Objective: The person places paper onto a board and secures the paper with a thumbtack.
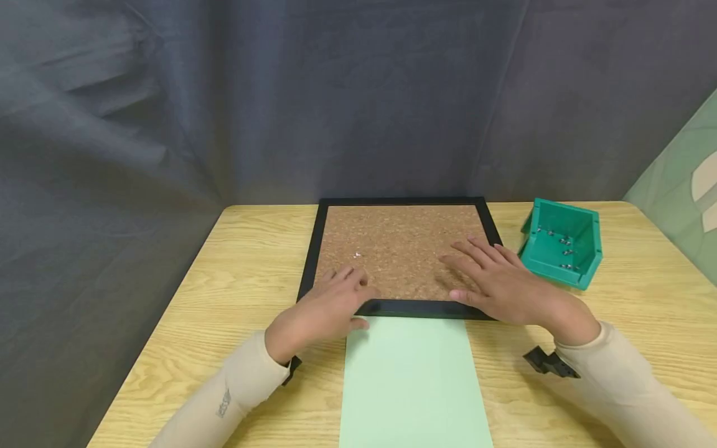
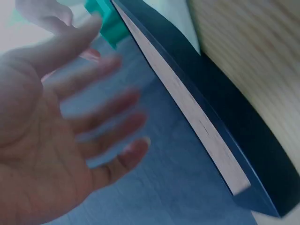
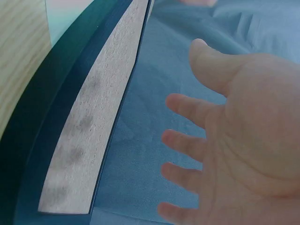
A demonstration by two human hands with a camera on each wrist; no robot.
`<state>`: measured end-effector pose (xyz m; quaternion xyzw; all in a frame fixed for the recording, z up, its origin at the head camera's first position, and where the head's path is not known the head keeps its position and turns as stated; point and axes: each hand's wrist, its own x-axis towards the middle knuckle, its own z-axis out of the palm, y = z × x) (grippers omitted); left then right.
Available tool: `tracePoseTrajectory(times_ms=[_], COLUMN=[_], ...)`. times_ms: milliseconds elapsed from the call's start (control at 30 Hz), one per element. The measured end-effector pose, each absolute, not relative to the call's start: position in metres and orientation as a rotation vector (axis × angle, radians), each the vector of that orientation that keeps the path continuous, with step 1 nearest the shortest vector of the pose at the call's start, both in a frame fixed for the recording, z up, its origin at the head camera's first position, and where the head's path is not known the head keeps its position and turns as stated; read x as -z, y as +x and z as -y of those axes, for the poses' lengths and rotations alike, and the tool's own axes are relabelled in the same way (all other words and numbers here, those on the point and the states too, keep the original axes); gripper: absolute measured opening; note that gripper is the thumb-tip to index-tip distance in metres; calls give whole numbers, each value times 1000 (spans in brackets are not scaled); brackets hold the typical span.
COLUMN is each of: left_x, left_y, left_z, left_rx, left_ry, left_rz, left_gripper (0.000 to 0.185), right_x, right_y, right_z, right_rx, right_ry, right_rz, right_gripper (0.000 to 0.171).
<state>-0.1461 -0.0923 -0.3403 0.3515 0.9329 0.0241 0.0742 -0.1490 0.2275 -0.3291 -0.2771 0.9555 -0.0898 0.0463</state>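
Note:
A cork board (image 1: 403,249) in a black frame (image 1: 420,307) lies on the table. My left hand (image 1: 327,303) is over its near left corner, palm down; in the left wrist view the fingers (image 2: 108,112) are apart, blurred and hold nothing. Over the board's near right part my right hand (image 1: 501,283) is spread, its shadow on the cork. The right wrist view shows the empty palm (image 3: 253,136) above the board. A small shiny metal piece (image 1: 356,254) sits on the cork, just beyond the left fingertips.
A green plastic bin (image 1: 551,264) with several small metal pieces stands to the right of the board. From the board's near edge a pale green sheet of paper (image 1: 414,386) runs towards me over the wooden table (image 1: 241,267). Dark grey cloth (image 1: 364,99) hangs behind.

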Motion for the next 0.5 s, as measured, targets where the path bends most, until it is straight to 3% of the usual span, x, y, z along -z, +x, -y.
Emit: tracePoseTrajectory(times_ms=[133,367,500], left_x=[341,343,346], left_y=[-135,-130,-126], left_z=[87,80,80], left_rx=[-67,-347,-148], left_ry=[1103,931,1065], left_rz=[-2676,-2595,-2598], left_gripper=[50,53,60], right_x=[330,333,334], right_y=[-149,-145,-141], right_z=[-227,-226,-223], right_rx=[285,288,265], right_ry=[-845,-944,-1052], right_rz=[-2916,-2853,-2740], right_gripper=[61,66,70])
